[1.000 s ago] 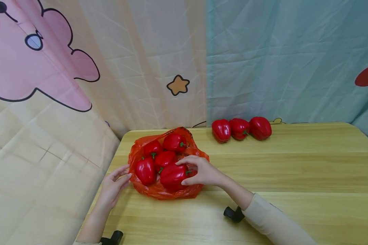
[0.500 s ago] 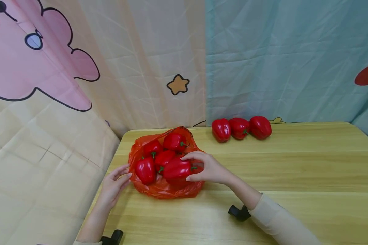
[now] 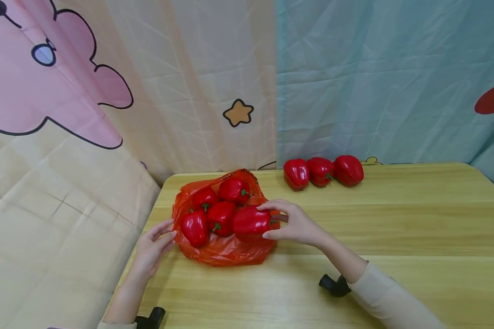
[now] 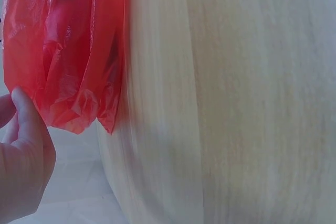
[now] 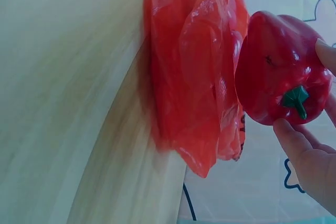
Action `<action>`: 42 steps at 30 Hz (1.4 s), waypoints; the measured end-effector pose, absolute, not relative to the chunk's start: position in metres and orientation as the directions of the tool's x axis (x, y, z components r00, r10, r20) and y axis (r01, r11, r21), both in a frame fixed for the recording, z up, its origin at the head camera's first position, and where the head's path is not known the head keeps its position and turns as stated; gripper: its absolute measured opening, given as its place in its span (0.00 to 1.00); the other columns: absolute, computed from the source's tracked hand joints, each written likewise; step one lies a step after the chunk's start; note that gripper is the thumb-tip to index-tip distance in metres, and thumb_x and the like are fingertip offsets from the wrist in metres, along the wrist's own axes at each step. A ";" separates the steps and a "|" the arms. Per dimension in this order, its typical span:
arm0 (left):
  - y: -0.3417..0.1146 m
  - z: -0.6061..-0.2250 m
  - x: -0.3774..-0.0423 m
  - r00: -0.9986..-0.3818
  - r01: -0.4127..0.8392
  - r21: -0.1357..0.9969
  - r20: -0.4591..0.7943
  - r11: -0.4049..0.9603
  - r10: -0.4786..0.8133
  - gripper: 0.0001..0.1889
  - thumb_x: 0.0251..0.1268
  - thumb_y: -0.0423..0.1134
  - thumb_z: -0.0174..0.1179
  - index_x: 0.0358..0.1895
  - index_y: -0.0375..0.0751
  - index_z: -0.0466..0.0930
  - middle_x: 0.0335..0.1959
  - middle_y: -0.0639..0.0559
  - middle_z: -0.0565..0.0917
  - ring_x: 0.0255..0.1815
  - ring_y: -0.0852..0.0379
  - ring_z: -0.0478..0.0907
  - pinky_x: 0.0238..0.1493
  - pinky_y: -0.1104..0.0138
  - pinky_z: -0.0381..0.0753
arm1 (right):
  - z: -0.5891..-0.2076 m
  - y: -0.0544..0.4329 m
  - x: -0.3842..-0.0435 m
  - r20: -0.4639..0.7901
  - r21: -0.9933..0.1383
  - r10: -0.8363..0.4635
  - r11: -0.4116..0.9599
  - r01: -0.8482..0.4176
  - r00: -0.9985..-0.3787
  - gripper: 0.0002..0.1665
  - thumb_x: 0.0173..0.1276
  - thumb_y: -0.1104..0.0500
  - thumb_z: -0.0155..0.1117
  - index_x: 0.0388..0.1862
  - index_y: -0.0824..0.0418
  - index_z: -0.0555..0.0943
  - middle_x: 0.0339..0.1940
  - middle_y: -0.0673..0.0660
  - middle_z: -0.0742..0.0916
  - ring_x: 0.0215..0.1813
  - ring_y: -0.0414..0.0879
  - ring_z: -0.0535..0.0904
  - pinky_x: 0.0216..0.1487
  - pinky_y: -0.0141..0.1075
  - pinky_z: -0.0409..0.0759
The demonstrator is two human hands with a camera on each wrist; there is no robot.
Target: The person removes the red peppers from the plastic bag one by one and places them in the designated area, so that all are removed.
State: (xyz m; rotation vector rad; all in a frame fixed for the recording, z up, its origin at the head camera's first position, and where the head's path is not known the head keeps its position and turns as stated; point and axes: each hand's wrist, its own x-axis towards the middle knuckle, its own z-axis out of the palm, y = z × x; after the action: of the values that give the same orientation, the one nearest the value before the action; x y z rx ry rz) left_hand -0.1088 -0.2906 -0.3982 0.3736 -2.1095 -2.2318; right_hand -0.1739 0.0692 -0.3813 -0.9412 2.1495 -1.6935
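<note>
Near the pale wooden table's (image 3: 395, 219) far left corner, the right hand (image 3: 299, 225) pinches a glossy red bell pepper (image 3: 251, 221) at a crinkled orange-red plastic bag (image 3: 226, 257), whose side the left hand (image 3: 149, 253) touches, pinching or not I cannot tell.

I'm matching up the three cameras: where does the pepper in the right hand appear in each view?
Head: pepper below centre, in the right hand.
Left wrist: pepper cannot be made out.
Right wrist: pepper at the right, stem showing.
Landmark in all three: the red plastic bag, upper left in the left-wrist picture.
</note>
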 end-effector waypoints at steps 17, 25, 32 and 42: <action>-0.291 -0.400 -0.108 -0.978 -0.094 0.992 -0.108 -0.085 -0.180 0.18 0.61 0.24 0.57 0.42 0.55 0.81 0.36 0.56 0.77 0.34 0.65 0.79 0.38 0.74 0.80 | -0.387 0.106 -0.173 0.216 -0.918 -0.511 0.184 -0.351 -0.832 0.31 0.51 0.61 0.75 0.56 0.59 0.76 0.56 0.57 0.77 0.57 0.54 0.71 0.53 0.43 0.77; -0.291 -0.400 -0.108 -0.977 -0.102 0.992 -0.115 -0.076 -0.179 0.17 0.61 0.24 0.57 0.43 0.55 0.81 0.36 0.56 0.76 0.34 0.65 0.78 0.38 0.74 0.80 | -0.391 0.124 -0.174 0.195 -0.924 -0.451 0.213 -0.318 -0.871 0.32 0.51 0.62 0.74 0.56 0.61 0.75 0.57 0.59 0.76 0.58 0.57 0.70 0.53 0.42 0.77; -0.292 -0.401 -0.108 -0.978 -0.097 0.991 -0.111 -0.090 -0.174 0.18 0.61 0.24 0.56 0.42 0.55 0.81 0.37 0.56 0.76 0.34 0.65 0.78 0.38 0.74 0.80 | -0.397 0.137 -0.176 0.182 -0.919 -0.416 0.250 -0.305 -0.891 0.33 0.51 0.61 0.74 0.57 0.60 0.74 0.58 0.59 0.76 0.59 0.57 0.70 0.53 0.44 0.77; -0.291 -0.399 -0.108 -0.975 -0.113 0.991 -0.125 -0.075 -0.183 0.17 0.62 0.25 0.57 0.43 0.54 0.81 0.37 0.56 0.76 0.34 0.65 0.78 0.39 0.74 0.80 | -0.404 0.152 -0.181 0.153 -0.928 -0.363 0.268 -0.260 -0.919 0.34 0.53 0.62 0.73 0.59 0.65 0.72 0.59 0.62 0.74 0.58 0.58 0.70 0.56 0.48 0.74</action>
State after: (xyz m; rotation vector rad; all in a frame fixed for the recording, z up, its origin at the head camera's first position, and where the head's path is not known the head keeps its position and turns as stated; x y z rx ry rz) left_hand -0.1084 -0.2909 -0.3995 0.3372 -2.1032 -2.2435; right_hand -0.1812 0.1519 -0.4044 -0.5986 2.4290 -1.7486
